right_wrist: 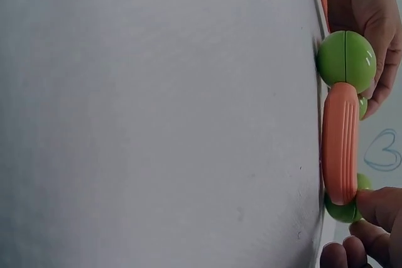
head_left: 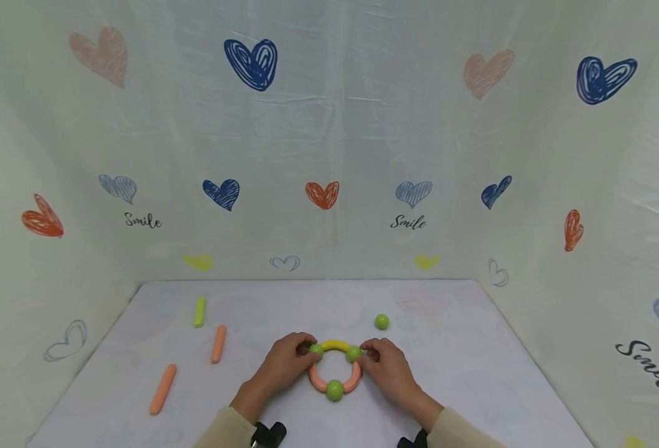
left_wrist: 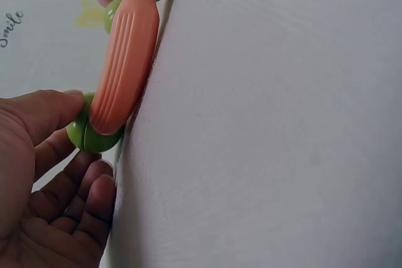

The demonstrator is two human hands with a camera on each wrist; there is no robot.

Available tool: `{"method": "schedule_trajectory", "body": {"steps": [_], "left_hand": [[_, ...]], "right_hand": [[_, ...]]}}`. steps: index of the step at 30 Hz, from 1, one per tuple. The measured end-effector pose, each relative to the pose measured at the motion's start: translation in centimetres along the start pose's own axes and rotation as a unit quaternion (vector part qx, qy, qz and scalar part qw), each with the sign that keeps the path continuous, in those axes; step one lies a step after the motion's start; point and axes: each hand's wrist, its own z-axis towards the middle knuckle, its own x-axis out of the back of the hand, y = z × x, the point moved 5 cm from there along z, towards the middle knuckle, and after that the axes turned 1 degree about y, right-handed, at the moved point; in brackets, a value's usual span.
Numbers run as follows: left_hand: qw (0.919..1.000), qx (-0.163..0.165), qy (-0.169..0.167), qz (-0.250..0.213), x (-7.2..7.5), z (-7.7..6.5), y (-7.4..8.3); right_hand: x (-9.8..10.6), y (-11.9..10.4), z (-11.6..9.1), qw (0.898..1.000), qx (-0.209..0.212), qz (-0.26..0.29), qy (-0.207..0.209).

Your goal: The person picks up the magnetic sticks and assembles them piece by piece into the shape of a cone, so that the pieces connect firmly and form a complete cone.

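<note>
A pale backdrop (head_left: 363,137) printed with hearts is rising behind a white-covered table (head_left: 475,373), over whose near part two beige sleeves (head_left: 225,429) are being held. Between the left hand (head_left: 284,361) and the right hand (head_left: 389,368) a ring (head_left: 353,381) is being held about level, low at the tabletop; neither hand is being favoured, both being at its sides. Since the ring is round, no long axis is being shown; instead, a side-to-side line is being marked by its gripped balls, with the yellow curved piece (head_left: 335,344) lying on the far side of the ring and two orange curved pieces (head_left: 317,378) on the near side. The left green ball (head_left: 316,350) is being pinched by the left thumb and fingers, the others loosely bent below; the right green ball (head_left: 353,353) is being pinched likewise by the right hand, close to its orange joint. Well to the left, nearer the left hand, two orange sticks (head_left: 163,389) and a yellow-green stick (head_left: 199,312) are lying apart, pointing mostly away from the person. The near green ball (head_left: 335,390) is being touched by neither hand, while a loose green ball (head_left: 382,321) is resting beyond the right hand.
</note>
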Motion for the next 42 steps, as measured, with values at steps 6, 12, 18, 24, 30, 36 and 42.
{"method": "schedule_trajectory", "body": {"steps": [6, 12, 18, 24, 30, 36, 42], "left_hand": [[0.9998, 0.018, 0.002, -0.003, 0.0, -0.3, -0.2], [0.9998, 0.015, 0.002, -0.011, -0.1, -0.5, -0.4], [0.9999, 0.013, -0.001, -0.010, -0.1, -0.6, -0.3], [0.9998, 0.010, -0.003, -0.016, -0.2, -0.6, -0.4], [0.9998, 0.001, -0.001, -0.019, -0.2, -0.6, -0.3], [0.9997, 0.012, 0.019, -0.008, 0.4, -0.8, -0.3], [0.9920, 0.043, 0.118, 0.017, 3.9, -1.4, -1.2]], "right_hand": [[-0.7, -0.1, 0.8, 1.000, -0.021, 0.014, -0.002], [-1.2, -0.4, 1.1, 1.000, -0.022, 0.019, 0.006], [-1.1, -0.4, 1.0, 0.999, -0.027, 0.043, -0.005], [-1.0, -0.2, 1.0, 0.998, -0.018, 0.055, -0.009], [-1.1, 0.1, 1.1, 0.998, -0.010, 0.054, -0.011], [-1.1, 0.0, 1.0, 0.999, -0.014, 0.048, -0.011], [-1.1, -0.1, 1.0, 0.999, -0.021, 0.043, -0.010]]}}
